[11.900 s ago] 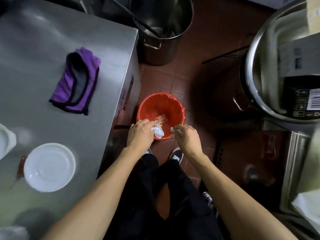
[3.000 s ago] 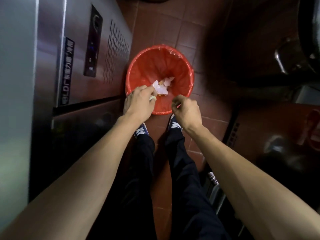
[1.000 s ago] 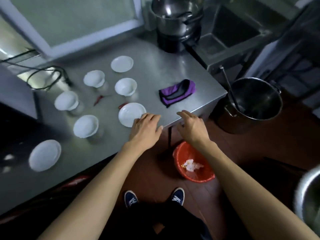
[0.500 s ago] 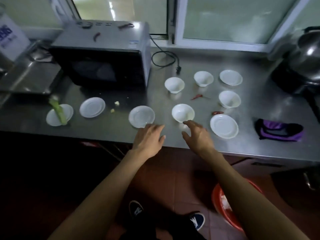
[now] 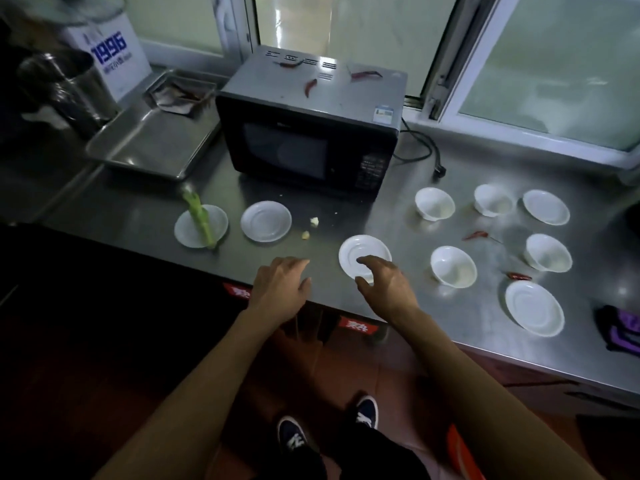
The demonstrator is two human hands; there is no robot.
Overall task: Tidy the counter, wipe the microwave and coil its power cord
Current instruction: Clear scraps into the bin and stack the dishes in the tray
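A steel counter (image 5: 398, 306) runs across the view below a window, seen from above by a person standing at its front edge.

At far left a steel pot (image 5: 65, 91) stands beside a white box (image 5: 110, 53) printed "1996". Next to them lies a shallow steel tray (image 5: 152, 147), with a smaller tray behind it holding something crumpled and dark.

Near the front edge, a white saucer (image 5: 192, 232) carries a green vegetable stalk (image 5: 199, 216) lying across it. A second saucer (image 5: 266, 221) sits just beside it, bare. Two small pale scraps (image 5: 310, 227) lie to its right.

Behind these stands the black microwave (image 5: 308, 140), door closed, with three red chillies (image 5: 310, 86) scattered on its top. Its power cord (image 5: 420, 150) trails loose from the right rear, the plug lying on the counter.

The left hand (image 5: 282, 287) hovers over bare steel at the front edge, fingers relaxed and holding nothing. The right hand (image 5: 386, 284) reaches over a third saucer (image 5: 360, 252), fingers loosely spread above it; whether they touch it is unclear.

To the right, four small bowls (image 5: 434, 203) and two more saucers (image 5: 533, 308) are spaced apart, all appearing to hold nothing, with two chillies lying between them. A purple cloth (image 5: 620, 329) lies at the far right edge.

Below the counter, a sliver of a red bin (image 5: 459, 452) shows beside the person's shoes.
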